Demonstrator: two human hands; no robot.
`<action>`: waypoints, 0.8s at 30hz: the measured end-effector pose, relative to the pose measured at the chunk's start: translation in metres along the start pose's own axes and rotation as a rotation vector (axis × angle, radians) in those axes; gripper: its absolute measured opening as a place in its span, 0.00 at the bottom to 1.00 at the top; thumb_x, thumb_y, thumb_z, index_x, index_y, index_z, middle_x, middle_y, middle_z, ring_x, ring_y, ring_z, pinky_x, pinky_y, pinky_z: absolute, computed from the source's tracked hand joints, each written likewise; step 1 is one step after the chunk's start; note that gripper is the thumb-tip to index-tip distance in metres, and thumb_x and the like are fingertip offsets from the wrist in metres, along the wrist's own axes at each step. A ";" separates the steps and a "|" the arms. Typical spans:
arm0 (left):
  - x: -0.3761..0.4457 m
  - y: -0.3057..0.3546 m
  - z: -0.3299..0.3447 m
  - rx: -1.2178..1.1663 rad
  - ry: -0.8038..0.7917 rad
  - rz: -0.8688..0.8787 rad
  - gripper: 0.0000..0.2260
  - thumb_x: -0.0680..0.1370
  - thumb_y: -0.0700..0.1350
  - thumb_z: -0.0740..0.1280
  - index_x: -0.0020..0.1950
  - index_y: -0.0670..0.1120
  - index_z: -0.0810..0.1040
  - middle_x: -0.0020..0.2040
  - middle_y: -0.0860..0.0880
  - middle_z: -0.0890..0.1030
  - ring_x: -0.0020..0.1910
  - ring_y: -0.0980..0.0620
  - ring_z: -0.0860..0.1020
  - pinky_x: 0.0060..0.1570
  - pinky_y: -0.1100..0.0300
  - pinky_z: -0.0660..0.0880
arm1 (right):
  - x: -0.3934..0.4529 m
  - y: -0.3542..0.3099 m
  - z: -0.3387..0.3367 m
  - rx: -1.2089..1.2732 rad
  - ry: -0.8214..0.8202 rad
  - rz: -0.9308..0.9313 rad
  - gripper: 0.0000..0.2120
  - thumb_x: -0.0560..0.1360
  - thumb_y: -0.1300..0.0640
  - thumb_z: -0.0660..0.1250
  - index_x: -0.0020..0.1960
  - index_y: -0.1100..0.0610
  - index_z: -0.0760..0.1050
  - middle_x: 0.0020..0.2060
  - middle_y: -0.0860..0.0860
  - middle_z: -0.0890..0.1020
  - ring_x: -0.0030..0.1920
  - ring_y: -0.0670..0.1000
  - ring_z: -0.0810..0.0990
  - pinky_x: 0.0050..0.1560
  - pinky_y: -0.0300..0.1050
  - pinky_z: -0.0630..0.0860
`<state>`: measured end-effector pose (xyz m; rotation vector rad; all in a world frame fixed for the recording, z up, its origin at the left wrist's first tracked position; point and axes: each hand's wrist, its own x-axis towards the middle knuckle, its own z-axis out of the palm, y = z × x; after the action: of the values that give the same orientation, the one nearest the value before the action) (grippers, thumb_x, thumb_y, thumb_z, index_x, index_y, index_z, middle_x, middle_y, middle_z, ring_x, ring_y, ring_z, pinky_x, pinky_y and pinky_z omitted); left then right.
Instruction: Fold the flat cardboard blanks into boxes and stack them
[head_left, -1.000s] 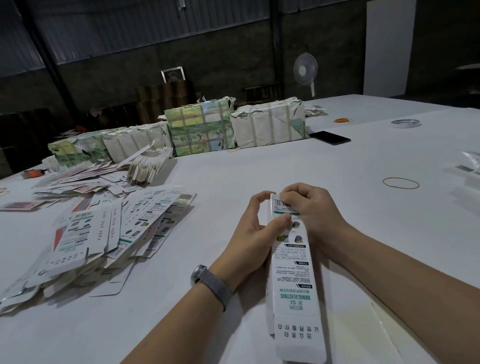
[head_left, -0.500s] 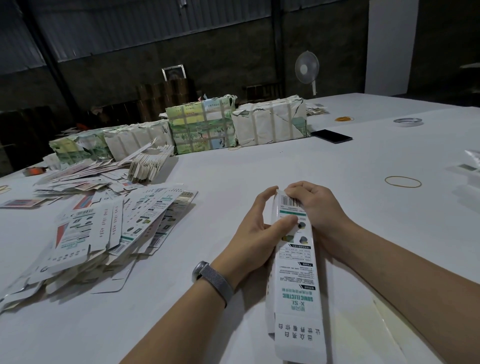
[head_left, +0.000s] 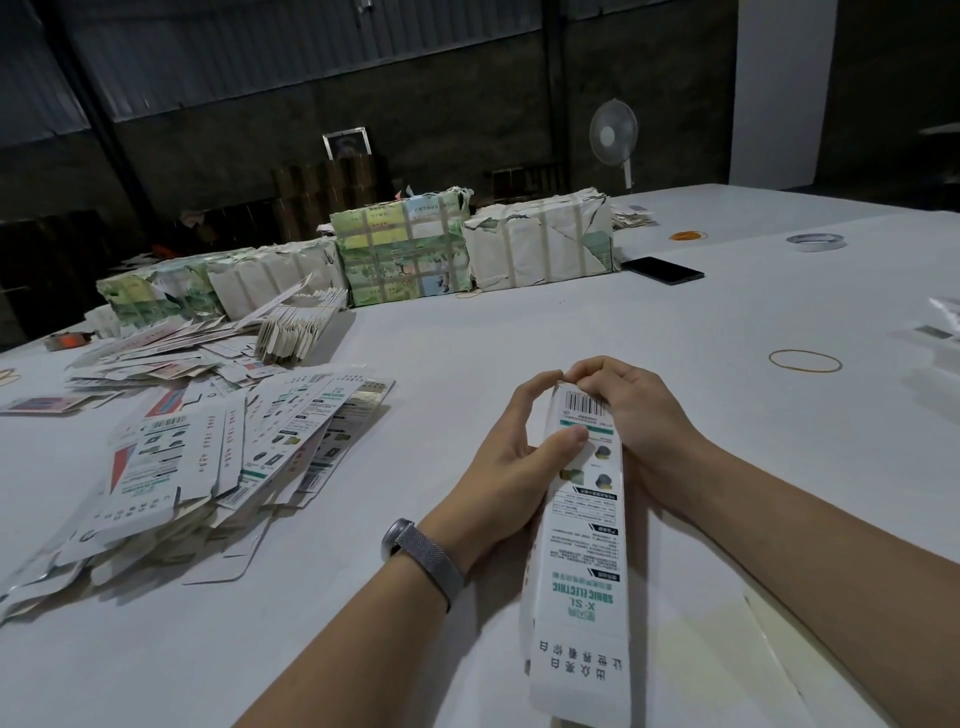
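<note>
A long, narrow white box (head_left: 582, 561) with green print and a barcode at its far end lies lengthwise in front of me, opened into a tube. My left hand (head_left: 511, 462) grips its left side, thumb pressed on the printed face, fingers curled over the far end. My right hand (head_left: 631, 410) holds the right side, its fingertips pinching the flap at the barcode end. A loose pile of flat printed blanks (head_left: 208, 457) is spread over the white table (head_left: 519, 332) to my left.
Wrapped, strapped bundles (head_left: 405, 249) line the far side of the table. A black phone (head_left: 662, 270), a tape roll (head_left: 814, 241) and a loose rubber band (head_left: 805, 360) lie to the right. A standing fan (head_left: 613, 130) is behind the table.
My left fingers have curled back over the far end of the box to meet my right fingertips at the flap. The box has barely shifted.
</note>
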<state>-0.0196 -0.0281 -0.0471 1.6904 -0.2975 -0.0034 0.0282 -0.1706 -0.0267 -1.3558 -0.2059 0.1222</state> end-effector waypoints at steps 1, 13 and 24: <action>0.000 0.000 0.000 0.006 -0.001 -0.005 0.20 0.84 0.42 0.64 0.71 0.58 0.64 0.58 0.39 0.84 0.41 0.47 0.85 0.40 0.56 0.81 | 0.000 0.000 0.000 -0.007 -0.001 0.000 0.11 0.79 0.66 0.59 0.44 0.58 0.77 0.32 0.54 0.80 0.29 0.51 0.78 0.27 0.42 0.77; 0.000 0.001 0.001 0.004 0.014 -0.010 0.20 0.80 0.49 0.66 0.69 0.61 0.65 0.55 0.43 0.85 0.45 0.44 0.85 0.45 0.50 0.82 | 0.003 0.005 0.001 0.026 0.035 -0.046 0.12 0.79 0.65 0.61 0.41 0.57 0.79 0.32 0.53 0.81 0.31 0.51 0.79 0.31 0.42 0.77; -0.001 0.001 0.002 -0.087 0.022 -0.014 0.23 0.75 0.50 0.69 0.66 0.60 0.64 0.50 0.44 0.87 0.40 0.44 0.85 0.40 0.54 0.81 | 0.001 0.009 0.002 0.068 0.022 -0.077 0.08 0.81 0.58 0.64 0.48 0.58 0.80 0.38 0.56 0.83 0.37 0.54 0.81 0.39 0.47 0.79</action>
<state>-0.0208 -0.0299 -0.0461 1.6056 -0.2654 -0.0077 0.0294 -0.1665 -0.0348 -1.2790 -0.2333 0.0497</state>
